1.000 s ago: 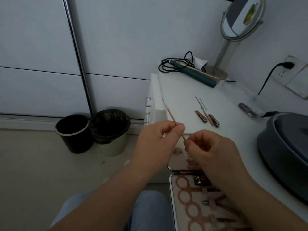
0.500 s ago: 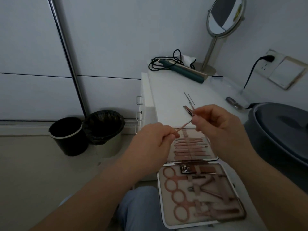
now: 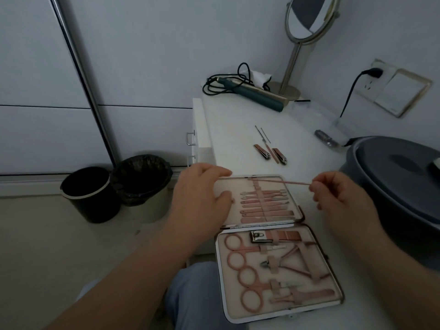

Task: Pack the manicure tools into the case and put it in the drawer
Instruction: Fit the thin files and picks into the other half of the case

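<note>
Right hand (image 3: 342,198) pinching thin rod (image 3: 295,182) by its end, tip over case (image 3: 262,201) top slot. Left hand (image 3: 202,194) relaxed, steadying case edge. Light, stiff, probably slippery; best gripped near the end.

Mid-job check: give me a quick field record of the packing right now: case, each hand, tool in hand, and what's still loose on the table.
case: open flat on the table edge, both halves holding strapped tools
left hand: rests on the far half's left edge
right hand: pinches one end of the thin rod
thin rod: lies across the far half's top edge, not yet seated
loose tools: two clippers and thin picks beyond the case
</note>
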{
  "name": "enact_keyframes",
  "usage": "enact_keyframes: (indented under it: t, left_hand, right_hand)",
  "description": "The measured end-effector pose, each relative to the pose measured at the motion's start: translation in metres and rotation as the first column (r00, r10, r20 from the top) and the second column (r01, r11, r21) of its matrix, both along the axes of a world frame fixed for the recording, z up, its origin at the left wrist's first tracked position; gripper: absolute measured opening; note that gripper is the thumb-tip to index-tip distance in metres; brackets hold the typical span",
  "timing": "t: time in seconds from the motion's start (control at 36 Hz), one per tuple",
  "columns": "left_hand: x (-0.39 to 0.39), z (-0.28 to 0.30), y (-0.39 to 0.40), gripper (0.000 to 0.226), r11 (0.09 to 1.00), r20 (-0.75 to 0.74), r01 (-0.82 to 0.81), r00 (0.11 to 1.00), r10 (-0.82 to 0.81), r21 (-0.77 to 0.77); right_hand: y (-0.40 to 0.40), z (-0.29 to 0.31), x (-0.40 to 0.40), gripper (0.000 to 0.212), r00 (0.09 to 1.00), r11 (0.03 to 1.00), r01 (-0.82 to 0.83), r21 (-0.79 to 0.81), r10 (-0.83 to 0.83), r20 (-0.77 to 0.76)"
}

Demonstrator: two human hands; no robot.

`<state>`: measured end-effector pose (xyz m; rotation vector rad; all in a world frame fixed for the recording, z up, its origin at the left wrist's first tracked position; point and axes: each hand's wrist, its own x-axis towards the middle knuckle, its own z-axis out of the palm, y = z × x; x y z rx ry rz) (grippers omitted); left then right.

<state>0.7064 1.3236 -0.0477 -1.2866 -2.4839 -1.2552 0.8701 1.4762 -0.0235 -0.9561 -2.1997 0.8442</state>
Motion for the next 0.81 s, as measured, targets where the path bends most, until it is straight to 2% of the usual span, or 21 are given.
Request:
enact_keyframes:
  t: [0.06,0.14,0.25,0.36,0.5,0.81]
  left_hand:
    - [-0.002,-0.004,-0.001,0.041,0.999,0.028,0.001,1.000,0.001,-0.042]
    - [-0.002,-0.010,-0.001,0.040,0.997,0.115,0.029,0.993,-0.020,-0.077]
    - [-0.002,-0.013,0.001,0.031,0.997,0.144,0.053,0.989,-0.045,-0.055]
    - [-0.004,-0.014,0.001,0.028,0.999,0.159,0.042,0.986,-0.039,-0.010]
    - [-0.006,-0.012,0.004,0.030,1.000,0.209,0.009,0.978,-0.012,0.015]
    - [-0.024,-0.009,0.010,0.037,0.999,0.357,-0.016,0.934,0.028,-0.036]
  right_hand:
    - [0.003,-0.001,0.001,0.018,0.999,0.999,0.040,0.012,-0.040,-0.019]
    - [0.004,-0.003,0.002,0.019,0.997,0.997,0.077,0.030,-0.076,-0.033]
    - [0.002,-0.004,0.004,0.020,0.994,0.994,0.097,0.054,-0.095,-0.051]
    - [0.002,-0.007,0.005,0.011,0.993,0.993,0.100,0.054,-0.097,-0.065]
    - [0.002,-0.009,0.004,0.014,0.991,0.993,0.109,0.041,-0.106,-0.076]
    - [-0.001,-0.008,0.002,0.014,0.989,0.991,0.128,0.043,-0.124,-0.076]
